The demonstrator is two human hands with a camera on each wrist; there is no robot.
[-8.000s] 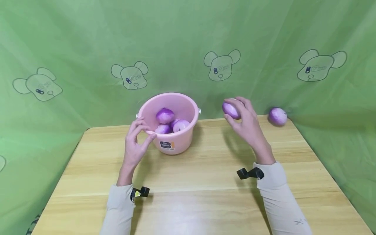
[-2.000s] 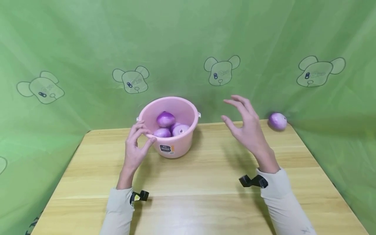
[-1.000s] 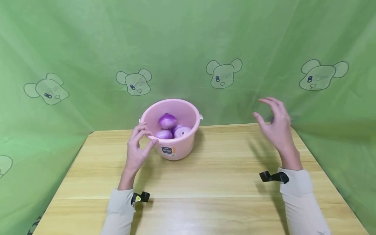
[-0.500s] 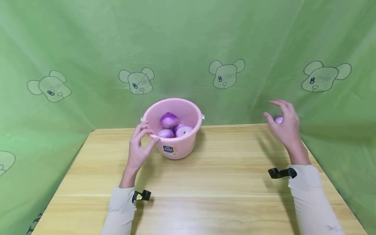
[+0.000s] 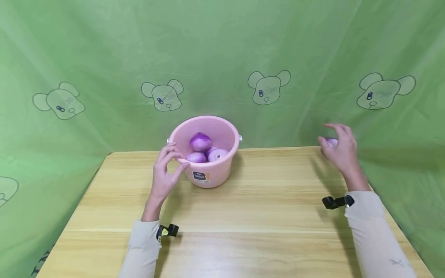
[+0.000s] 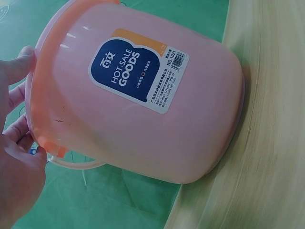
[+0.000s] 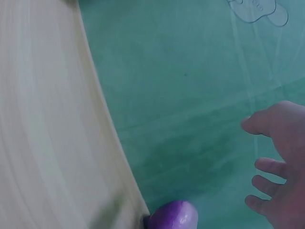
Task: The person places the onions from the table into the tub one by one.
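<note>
My left hand (image 5: 163, 173) pinches the near-left rim of a pink bucket (image 5: 212, 175) between thumb and fingers; the left wrist view shows the same hold, with a blue-and-orange label (image 6: 136, 71) on the bucket wall. Inside the bucket lie several purple onions (image 5: 200, 142). Over at the table's far right corner, my right hand (image 5: 341, 150) hovers with spread, slightly bent fingers beside another purple onion (image 5: 332, 142), partly hidden behind the hand. In the right wrist view that onion (image 7: 175, 215) sits at the table edge, apart from the fingers (image 7: 269, 167).
A wooden table (image 5: 264, 208) carries the bucket near its back edge. Green cloth (image 5: 215, 50) printed with bear faces hangs behind and along the sides. Small black cameras (image 5: 337, 202) are strapped at both wrists.
Eight seconds ago my right hand held an onion in the air; two seconds ago it was bare. Since then it has moved right and lowered to the far-right onion. My left hand keeps its hold.
</note>
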